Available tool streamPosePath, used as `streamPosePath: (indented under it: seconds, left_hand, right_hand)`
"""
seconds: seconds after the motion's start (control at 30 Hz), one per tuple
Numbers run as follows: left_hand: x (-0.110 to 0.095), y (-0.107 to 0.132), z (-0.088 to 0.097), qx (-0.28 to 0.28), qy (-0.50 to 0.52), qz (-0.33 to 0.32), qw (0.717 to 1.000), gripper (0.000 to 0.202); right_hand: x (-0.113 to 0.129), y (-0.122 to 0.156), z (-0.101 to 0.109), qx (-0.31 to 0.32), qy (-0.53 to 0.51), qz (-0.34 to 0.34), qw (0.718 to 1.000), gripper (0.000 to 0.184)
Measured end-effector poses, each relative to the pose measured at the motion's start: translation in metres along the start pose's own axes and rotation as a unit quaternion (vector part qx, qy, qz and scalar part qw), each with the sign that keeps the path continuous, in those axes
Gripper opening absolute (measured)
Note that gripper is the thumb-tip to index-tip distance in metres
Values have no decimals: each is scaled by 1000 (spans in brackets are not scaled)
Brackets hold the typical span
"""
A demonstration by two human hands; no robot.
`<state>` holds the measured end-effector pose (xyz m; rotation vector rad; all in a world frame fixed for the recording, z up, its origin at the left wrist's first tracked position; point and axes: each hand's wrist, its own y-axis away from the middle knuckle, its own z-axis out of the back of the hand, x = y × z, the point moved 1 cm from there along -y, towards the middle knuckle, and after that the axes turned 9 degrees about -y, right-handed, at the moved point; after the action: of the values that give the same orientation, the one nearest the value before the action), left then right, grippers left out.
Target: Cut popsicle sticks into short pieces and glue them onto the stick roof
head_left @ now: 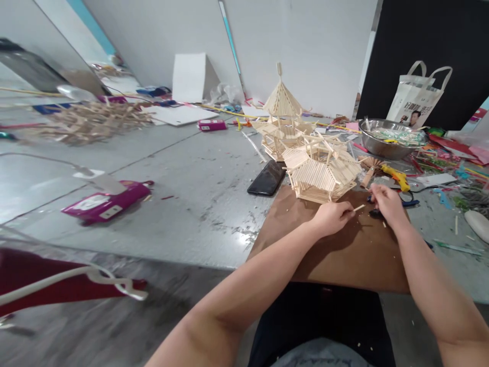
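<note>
My left hand (333, 219) is closed on a short, thin wooden stick (359, 208), whose free end points right. Close by on the right, my right hand (386, 205) has its fingers pinched together; what they hold, if anything, is hidden. Under and beside that hand lies a blue-and-black handled tool (411, 203), partly covered. Just beyond my left hand stands a hexagonal model pavilion tier (319, 171) built of thin wooden sticks. Behind it rises a stick pagoda with a pointed roof (281, 102). Both hands are over a brown sheet (344, 265) with small offcuts on it.
A black phone (266, 178) lies left of the models. Rightward are a yellow-handled tool (396, 177), a metal bowl (382, 147) of sticks and a white tote bag (414, 99). On the left are a purple power-strip-like box (109, 201) and a blurred stick pile (91, 122).
</note>
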<state>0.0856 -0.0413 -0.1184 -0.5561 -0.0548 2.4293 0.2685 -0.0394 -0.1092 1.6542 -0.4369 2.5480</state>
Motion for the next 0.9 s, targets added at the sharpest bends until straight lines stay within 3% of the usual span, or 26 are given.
streamPosePath:
  seconds: [0.07, 0.17, 0.27, 0.4, 0.63, 0.77, 0.9]
  left_hand:
    - [-1, 0, -2, 4, 3, -14, 1000, 23]
    - [0, 0, -6, 3, 15, -28, 999, 22]
    - [1, 0, -8, -2, 24, -28, 999, 21]
    - [3, 0, -7, -16, 41, -42, 998, 20]
    - [3, -2, -6, -26, 56, -103, 993, 18]
    - [3, -2, -7, -26, 61, -109, 992, 18]
    - [2, -2, -7, -19, 80, -73, 994, 21]
  right_hand:
    - [4, -3, 21, -27, 188, 10, 982, 41]
    - [4, -1, 49, 51, 398, -104, 910, 40]
    - [-2, 3, 62, 126, 468, -152, 861, 40]
    - [-10, 4, 61, 191, 489, -161, 835, 33]
    - [-12, 2, 56, 162, 483, -106, 854, 23]
    - [-10, 1, 61, 144, 409, -142, 890, 23]
    - [-7, 1, 72, 95, 312, -167, 930, 21]
